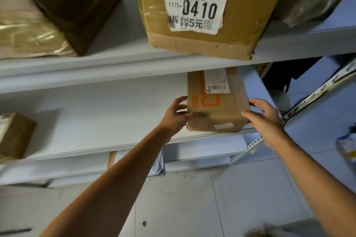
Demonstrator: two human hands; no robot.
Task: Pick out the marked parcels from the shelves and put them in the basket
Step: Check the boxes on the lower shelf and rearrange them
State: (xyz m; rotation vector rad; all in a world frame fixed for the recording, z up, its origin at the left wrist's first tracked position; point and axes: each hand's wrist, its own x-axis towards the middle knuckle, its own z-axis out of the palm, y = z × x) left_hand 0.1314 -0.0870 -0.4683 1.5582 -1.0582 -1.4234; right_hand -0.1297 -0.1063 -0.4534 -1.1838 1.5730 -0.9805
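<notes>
Parcel [215,107] sits at the shelf [96,121] front edge, 12 o'clock. Left hand [177,113] grips its 9 o'clock corner, and right hand [265,119] presses straight-fingered at 3 o'clock. I'd squeeze evenly and slide it out level.

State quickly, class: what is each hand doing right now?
Left hand: fingers curled round the orange-printed parcel at its left edge, gripping it.
Right hand: open, fairly straight fingers against the parcel's right side.
</notes>
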